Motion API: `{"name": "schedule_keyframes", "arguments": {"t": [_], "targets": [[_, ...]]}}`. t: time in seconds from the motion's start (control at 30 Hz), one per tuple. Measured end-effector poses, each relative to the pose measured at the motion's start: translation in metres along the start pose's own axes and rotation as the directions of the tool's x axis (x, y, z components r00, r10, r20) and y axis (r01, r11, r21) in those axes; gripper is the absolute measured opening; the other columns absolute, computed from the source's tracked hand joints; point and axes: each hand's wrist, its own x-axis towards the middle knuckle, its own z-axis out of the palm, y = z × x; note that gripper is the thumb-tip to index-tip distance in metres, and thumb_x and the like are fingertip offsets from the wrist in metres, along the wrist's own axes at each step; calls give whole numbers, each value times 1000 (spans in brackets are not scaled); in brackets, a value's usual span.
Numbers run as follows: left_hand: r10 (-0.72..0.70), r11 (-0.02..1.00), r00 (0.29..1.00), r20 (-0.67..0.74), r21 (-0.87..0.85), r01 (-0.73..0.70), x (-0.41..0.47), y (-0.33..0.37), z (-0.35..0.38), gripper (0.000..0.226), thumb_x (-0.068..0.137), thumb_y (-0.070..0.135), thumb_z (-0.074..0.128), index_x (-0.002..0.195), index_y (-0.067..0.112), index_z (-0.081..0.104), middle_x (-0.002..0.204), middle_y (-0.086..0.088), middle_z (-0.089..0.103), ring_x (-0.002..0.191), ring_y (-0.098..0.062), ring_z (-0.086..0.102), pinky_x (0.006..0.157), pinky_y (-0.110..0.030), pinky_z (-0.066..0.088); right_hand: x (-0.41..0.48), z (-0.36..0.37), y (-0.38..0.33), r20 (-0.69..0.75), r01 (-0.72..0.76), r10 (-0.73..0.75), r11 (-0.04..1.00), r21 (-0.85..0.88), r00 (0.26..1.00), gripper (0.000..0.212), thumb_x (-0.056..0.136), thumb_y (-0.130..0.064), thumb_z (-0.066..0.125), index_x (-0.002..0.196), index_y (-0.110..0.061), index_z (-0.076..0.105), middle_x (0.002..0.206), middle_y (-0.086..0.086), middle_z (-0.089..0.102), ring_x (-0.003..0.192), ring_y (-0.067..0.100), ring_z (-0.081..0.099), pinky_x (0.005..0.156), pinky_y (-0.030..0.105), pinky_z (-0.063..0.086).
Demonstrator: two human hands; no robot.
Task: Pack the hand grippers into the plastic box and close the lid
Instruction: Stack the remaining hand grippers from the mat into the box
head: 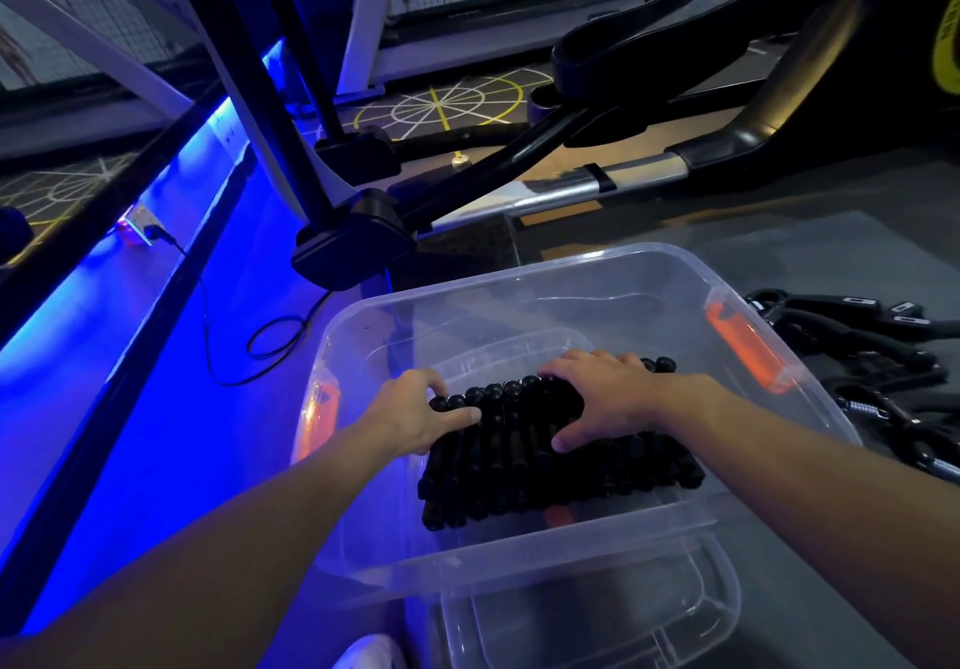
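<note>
We see both hands on a bundle of hand grippers [550,465] inside the plastic box [545,273].
Our left hand [415,408] curls round the bundle's left end, thumb laid on top; our right hand [608,393] spreads over its far right part, fingers bent over the far ends and thumb pressed on the near side; the bundle sits in the box's near half, though we cannot tell whether it touches the bottom; the lid [597,616] lies off, just near of the box; loose grippers [878,351] lie to the right; orange latches [748,346] sit on the box's sides.
</note>
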Motion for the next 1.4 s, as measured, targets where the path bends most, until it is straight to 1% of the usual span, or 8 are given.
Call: {"name": "schedule_keyframes", "arguments": {"t": [0.17,0.3,0.5,0.63,0.77,0.97,1.17,1.4], "targets": [[18,1000,997,72,14,-19,-4,-1,5,61,67,61,77,106,24,48,96,-7,62,79,-26,67,70,-38,59,0,1,0,-4,-13,13,1000,0,1000,93,69,-59,75,146,-34,29,149,-7,36,138,23,33,110,47,22],[-5,998,999,37,63,3,-8,3,3,63,72,61,73,114,22,47,100,-5,57,74,-19,58,64,-30,51,-5,-2,1,-22,-21,21,1000,15,1000,91,73,-56,74,148,-31,29,152,-5,34,140,23,32,112,46,24],[114,974,989,-97,208,-92,-17,44,8,69,77,60,68,129,21,44,129,-6,40,109,-27,52,92,-36,46,-27,-32,8,-293,51,62,930,363,954,68,82,-34,74,141,-18,44,142,2,49,129,17,47,108,33,38],[389,910,897,-212,240,-338,-27,103,11,46,86,47,62,123,21,51,126,-3,45,117,-26,47,95,-42,44,-63,-59,28,-602,165,169,873,459,781,35,88,-19,67,123,-15,62,111,-3,66,103,9,61,94,25,48],[614,783,773,-158,248,-571,-45,161,29,44,89,46,51,124,20,52,126,-1,51,119,-22,48,100,-41,41,-107,-68,71,-752,114,355,863,492,555,21,89,-11,61,109,-12,67,94,-3,66,86,11,61,82,21,47],[765,596,643,20,357,-719,-77,217,91,55,80,61,32,114,25,54,118,5,52,112,-21,51,94,-41,45,-173,5,160,-530,-223,703,678,700,475,19,86,-11,63,104,-8,68,94,4,70,84,17,60,78,25,44],[759,632,644,-97,346,-693,-73,234,112,45,72,64,42,90,23,50,103,3,48,101,-23,49,86,-41,45,-222,86,207,-236,-597,812,560,574,534,45,79,-40,71,119,-21,60,118,5,63,112,27,58,93,41,47],[774,601,627,-87,410,-686,-78,244,112,40,72,55,41,87,17,45,96,1,45,93,-24,45,78,-43,46,-222,109,235,-183,-618,834,516,593,520,58,78,-48,74,125,-22,53,124,3,55,118,26,52,98,44,42]]}}
